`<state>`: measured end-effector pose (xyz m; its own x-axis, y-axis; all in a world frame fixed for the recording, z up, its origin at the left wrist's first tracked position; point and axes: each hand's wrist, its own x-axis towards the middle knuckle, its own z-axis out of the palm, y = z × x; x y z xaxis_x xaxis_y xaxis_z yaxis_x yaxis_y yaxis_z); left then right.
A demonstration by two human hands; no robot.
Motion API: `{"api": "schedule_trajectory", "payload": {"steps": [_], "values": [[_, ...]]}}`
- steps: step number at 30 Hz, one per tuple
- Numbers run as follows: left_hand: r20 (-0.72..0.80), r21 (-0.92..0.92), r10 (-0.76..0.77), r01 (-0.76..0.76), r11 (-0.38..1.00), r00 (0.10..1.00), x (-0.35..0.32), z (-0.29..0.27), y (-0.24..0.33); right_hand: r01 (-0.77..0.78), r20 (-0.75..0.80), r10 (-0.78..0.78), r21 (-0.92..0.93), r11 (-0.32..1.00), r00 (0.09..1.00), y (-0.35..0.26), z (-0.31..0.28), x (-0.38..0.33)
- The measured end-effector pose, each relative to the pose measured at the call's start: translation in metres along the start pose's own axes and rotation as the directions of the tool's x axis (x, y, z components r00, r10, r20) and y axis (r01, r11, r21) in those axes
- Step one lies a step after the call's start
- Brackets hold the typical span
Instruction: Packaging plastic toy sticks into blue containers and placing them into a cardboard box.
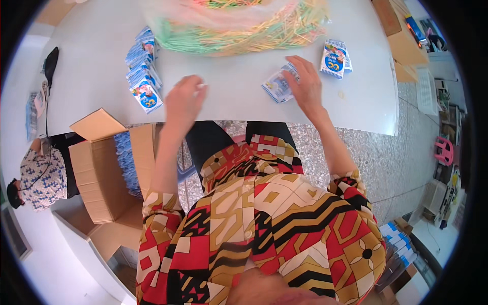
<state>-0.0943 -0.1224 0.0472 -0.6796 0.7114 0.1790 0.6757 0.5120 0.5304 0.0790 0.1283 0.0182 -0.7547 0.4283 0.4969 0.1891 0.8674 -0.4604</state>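
The tabletop across the top of the frame looked smooth, with a faint sheen. At upper middle, the bag was thin, wrinkled, shiny see-through plastic, and the slender strips inside seemed to be plastic too. The packets at upper left looked like glossy printed film with ridged ends. The carton at lower left was matt cardboard. Speckled stone made up the floor at right; the patterned shirt at bottom middle was soft, creased cloth.
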Motion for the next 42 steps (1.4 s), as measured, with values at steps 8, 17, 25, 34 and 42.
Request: {"api": "schedule_trajectory", "payload": {"steps": [8, 17, 25, 34, 42], "values": [[0.09, -0.071, 0.115, -0.108, 0.992, 0.989, 0.013, 0.103, 0.09, -0.134, 0.043, 0.138, -0.077, 0.988, 0.989, 0.026, -0.005, -0.027], [0.011, -0.057, 0.191, -0.19, 0.98, 0.982, 0.014, 0.117, 0.091, -0.203, 0.044, 0.199, 0.286, 0.937, 0.979, 0.028, -0.002, -0.019], [0.076, -0.132, 0.128, -0.118, 0.984, 0.989, 0.014, 0.111, 0.09, -0.525, 0.434, 0.344, 0.422, 0.739, 0.833, 0.022, -0.015, -0.008], [0.125, -0.614, 0.154, -0.045, 0.788, 0.98, 0.016, 0.087, 0.108, -0.408, 0.419, 0.198, 0.502, 0.762, 0.886, -0.02, -0.021, 0.011], [0.223, -0.729, 0.091, 0.104, 0.676, 0.97, 0.014, 0.077, 0.1, -0.087, 0.204, 0.0, 0.421, 0.903, 0.979, -0.047, -0.023, 0.019]]}}
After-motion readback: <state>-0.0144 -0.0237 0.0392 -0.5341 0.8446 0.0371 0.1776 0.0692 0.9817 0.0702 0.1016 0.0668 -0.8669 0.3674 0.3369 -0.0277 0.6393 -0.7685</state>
